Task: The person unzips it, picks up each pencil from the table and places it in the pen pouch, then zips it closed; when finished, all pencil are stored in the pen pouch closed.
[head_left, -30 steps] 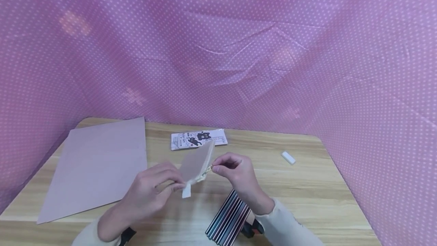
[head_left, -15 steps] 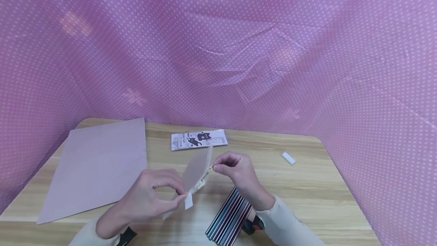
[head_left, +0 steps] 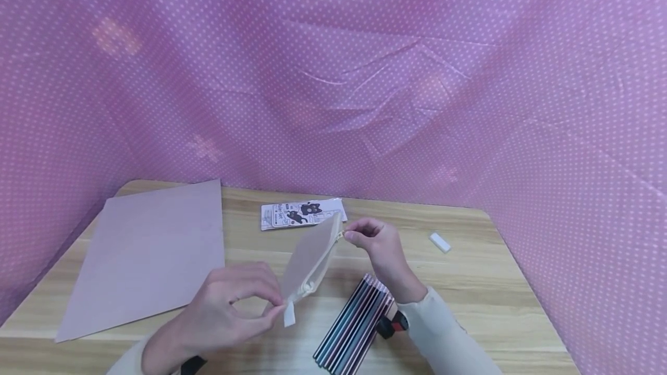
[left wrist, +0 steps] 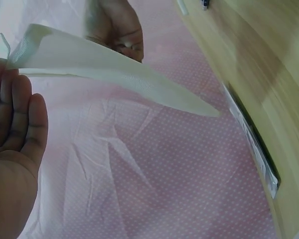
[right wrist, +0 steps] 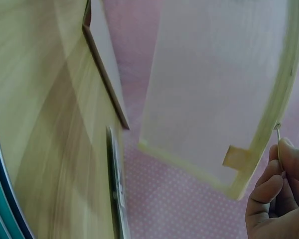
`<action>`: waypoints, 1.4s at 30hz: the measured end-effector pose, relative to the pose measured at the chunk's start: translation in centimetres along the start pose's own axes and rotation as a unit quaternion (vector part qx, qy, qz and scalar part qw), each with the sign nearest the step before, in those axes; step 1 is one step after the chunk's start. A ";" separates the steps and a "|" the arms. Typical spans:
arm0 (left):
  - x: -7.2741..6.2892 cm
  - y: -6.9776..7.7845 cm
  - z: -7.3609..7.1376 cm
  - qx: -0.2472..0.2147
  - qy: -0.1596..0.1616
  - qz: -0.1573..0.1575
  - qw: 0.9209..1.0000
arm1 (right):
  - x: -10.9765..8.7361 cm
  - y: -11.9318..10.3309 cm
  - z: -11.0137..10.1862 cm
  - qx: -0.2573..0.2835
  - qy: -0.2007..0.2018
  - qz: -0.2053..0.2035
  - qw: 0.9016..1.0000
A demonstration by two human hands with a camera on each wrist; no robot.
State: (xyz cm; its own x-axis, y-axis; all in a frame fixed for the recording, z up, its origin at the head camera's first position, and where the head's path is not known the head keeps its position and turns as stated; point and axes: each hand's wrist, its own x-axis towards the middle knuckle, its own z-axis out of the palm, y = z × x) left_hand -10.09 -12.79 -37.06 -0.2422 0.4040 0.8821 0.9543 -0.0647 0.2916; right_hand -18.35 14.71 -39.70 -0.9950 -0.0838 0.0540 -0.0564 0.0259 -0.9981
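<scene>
A pale see-through zipper pouch (head_left: 311, 252) hangs in the air over the middle of the table, tilted. My left hand (head_left: 229, 305) pinches its near corner beside a small white fabric tab (head_left: 289, 313). Between thumb and forefinger, my right hand (head_left: 383, 253) holds the zipper pull (right wrist: 278, 137), close to the pouch's far end. Along the zipper edge the two sides stand slightly apart. In the left wrist view the pouch (left wrist: 114, 69) stretches between both hands; in the right wrist view its flat side (right wrist: 204, 89) shows no contents.
Several dark, metallic-coloured pencils (head_left: 351, 328) lie side by side below the right hand. A ruler set packet (head_left: 304, 213) with black cats lies at the back. A white eraser-like block (head_left: 440, 242) is at right, a large pinkish board (head_left: 151, 253) at left. Pink dotted cloth (head_left: 333, 74) surrounds the table.
My right hand has moved up and away with the zipper pull, toward the pouch's far end. The zipper edge has parted. My left hand has lowered slightly, still pinching the near corner.
</scene>
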 end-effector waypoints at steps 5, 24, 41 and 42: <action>0.7 0.6 0.0 -0.018 -0.005 0.015 1.000 | 0.6 0.0 -0.7 -0.001 0.020 -0.011 1.000; 2.0 2.4 0.2 -0.001 -0.051 0.084 0.995 | 2.2 1.1 -1.8 0.150 0.044 0.052 0.986; 1.2 1.0 0.7 0.175 -0.021 0.162 0.971 | -0.1 2.0 1.4 0.302 -0.045 0.157 0.939; 1.0 0.9 0.8 0.179 -0.022 0.160 0.970 | -0.4 2.0 1.7 0.302 -0.045 0.158 0.939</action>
State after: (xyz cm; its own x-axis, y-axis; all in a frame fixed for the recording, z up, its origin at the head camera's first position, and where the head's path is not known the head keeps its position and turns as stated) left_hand -9.36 -11.73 -36.16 0.0777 0.4549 0.8871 0.9809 0.1244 -0.1497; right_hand -17.89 13.14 -41.76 -0.9416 -0.2520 -0.2234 0.3247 -0.5033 -0.8008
